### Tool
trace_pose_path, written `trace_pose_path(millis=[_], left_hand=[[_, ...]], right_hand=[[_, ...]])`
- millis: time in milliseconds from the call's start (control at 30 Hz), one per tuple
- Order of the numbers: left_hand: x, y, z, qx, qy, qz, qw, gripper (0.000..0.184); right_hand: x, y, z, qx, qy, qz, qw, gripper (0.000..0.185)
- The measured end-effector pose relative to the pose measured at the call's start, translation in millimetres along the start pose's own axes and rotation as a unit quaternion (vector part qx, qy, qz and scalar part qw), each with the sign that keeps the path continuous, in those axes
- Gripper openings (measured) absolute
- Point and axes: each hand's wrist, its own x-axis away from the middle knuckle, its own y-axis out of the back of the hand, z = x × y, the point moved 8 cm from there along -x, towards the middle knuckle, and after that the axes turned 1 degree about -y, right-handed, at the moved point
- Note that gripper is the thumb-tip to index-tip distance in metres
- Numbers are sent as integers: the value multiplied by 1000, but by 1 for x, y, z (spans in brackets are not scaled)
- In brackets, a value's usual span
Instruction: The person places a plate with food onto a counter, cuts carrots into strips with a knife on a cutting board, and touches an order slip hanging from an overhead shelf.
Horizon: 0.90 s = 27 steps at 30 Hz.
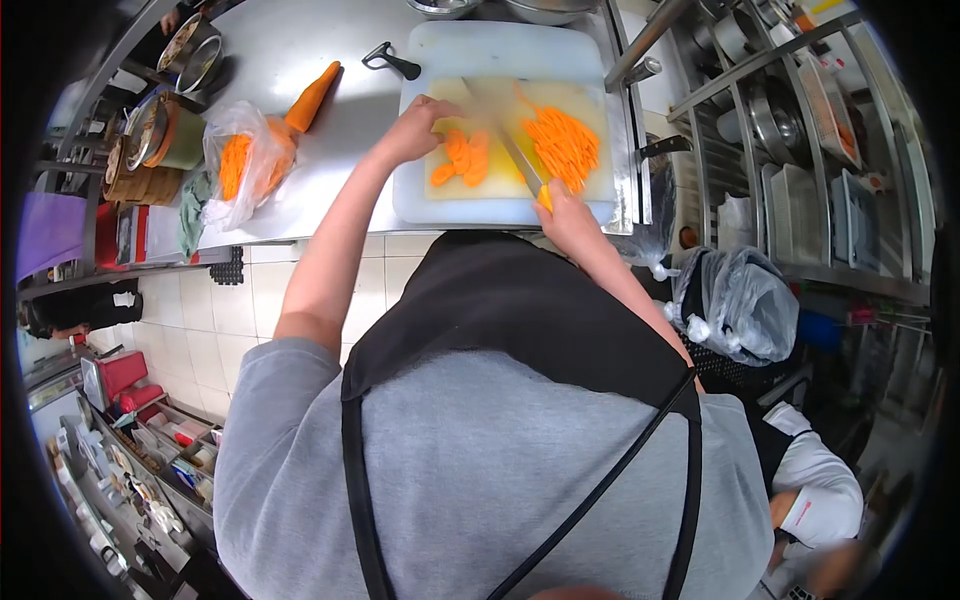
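My right hand (570,218) grips the yellow handle of a kitchen knife (519,158), its blade slanting up and left across the yellowish cutting board (500,205). Right of the blade lies a heap of carrot strips (562,145). My left hand (418,128) reaches over the board's left side, fingers apart and slightly bent, holding nothing I can see. Just below its fingertips are thin carrot slices (461,160). A larger whitish board (505,45) lies underneath. Part of the board beyond the blade is blurred.
Left of the boards are a black-handled peeler (392,62), a whole carrot (313,97) and a plastic bag (250,165) with carrots. A black-handled knife (665,147) sits at the table's right edge. Metal shelving (790,120) stands right; another person (820,485) is behind at lower right.
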Motion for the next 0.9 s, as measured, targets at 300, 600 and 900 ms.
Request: trace_pose_path(millis=[300, 600, 900], left_hand=[[-11, -32, 7, -36, -28, 259, 965, 48], [-6, -28, 13, 41, 15, 223, 974, 33], [-16, -14, 1, 59, 54, 205, 976, 35]], right_hand=[[-5, 12, -16, 5, -40, 21, 999, 29], [-3, 12, -13, 6, -14, -9, 1000, 27], [-3, 14, -14, 22, -31, 11, 999, 31]])
